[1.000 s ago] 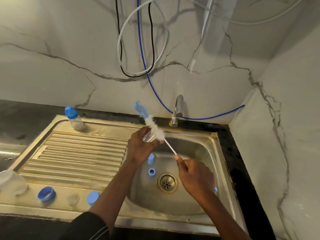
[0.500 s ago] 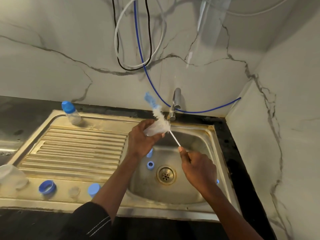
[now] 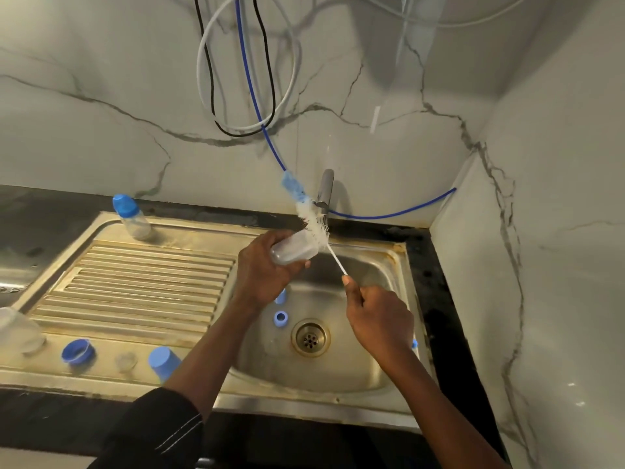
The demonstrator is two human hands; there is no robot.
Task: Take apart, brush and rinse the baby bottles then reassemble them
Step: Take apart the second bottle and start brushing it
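The sink (image 3: pixel 389 265) is the whole stage here, so I'm placing everything off the drain (image 3: pixel 310 337). The ribbed drainboard (image 3: pixel 135 282) runs off left of the drain and the tap (image 3: pixel 326 187) stands straight behind it, with no water running that I can see.

My left hand (image 3: pixel 263 275) is up and left of the drain, fingers wrapped round an open clear bottle body (image 3: pixel 294 252) lying sideways with its mouth toward the tap. My right hand (image 3: pixel 378 319) is just right of the drain, fisted round the thin wire end of the brush (image 3: pixel 313 225). The bristles are outside the bottle, right at the mouth. Can't tell if they touch the rim.

A capped bottle (image 3: pixel 132 214) stands far back-left of the drain, not taken apart yet. Front-left of the drain there's a row of small stuff: blue collar (image 3: pixel 78 351), clear teat (image 3: pixel 125 360), blue cap (image 3: pixel 163 359). Two little blue pieces (image 3: pixel 280 318) sit in the basin just left of the drain.

What bugs me:
- I'm gripping the wire way at the end, so it'll probably flex and the bristles could skid off the mouth.
- A wet bottle could slip out of my hand and land on those blue bits.
- My left forearm passes near the blue cap, so one nudge and it's on the floor.
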